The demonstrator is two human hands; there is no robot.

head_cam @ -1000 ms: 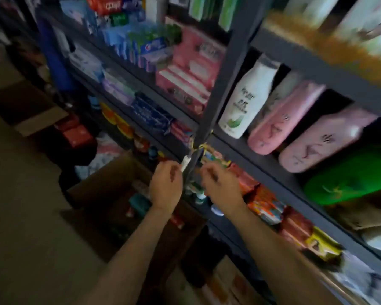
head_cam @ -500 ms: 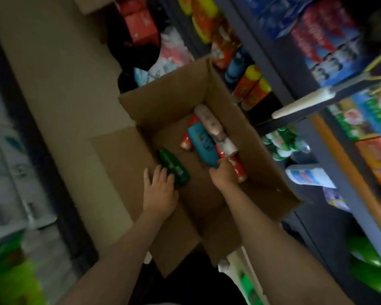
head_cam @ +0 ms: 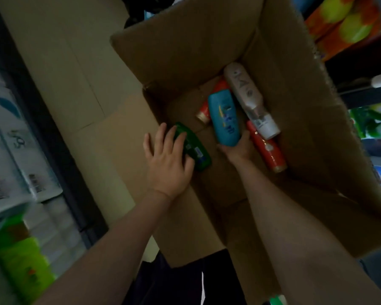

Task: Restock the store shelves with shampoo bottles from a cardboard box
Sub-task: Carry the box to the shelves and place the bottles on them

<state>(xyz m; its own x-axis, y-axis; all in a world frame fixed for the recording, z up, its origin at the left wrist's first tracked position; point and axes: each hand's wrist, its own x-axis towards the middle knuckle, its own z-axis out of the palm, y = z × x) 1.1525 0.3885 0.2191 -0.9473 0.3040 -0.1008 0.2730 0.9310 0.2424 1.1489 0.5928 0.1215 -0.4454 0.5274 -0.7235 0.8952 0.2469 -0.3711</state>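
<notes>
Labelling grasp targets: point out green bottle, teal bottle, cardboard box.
green bottle [head_cam: 196, 153], head view, label side of body
teal bottle [head_cam: 223, 118], head view, middle of body
cardboard box [head_cam: 180, 60], head view, far inner wall

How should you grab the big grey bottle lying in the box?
Probably around its wide middle, coming from above. The grey bottle lies flat on top of the red bottles, its upper side uncovered. Its white cap end is narrower and looks easier to slip from.
</notes>
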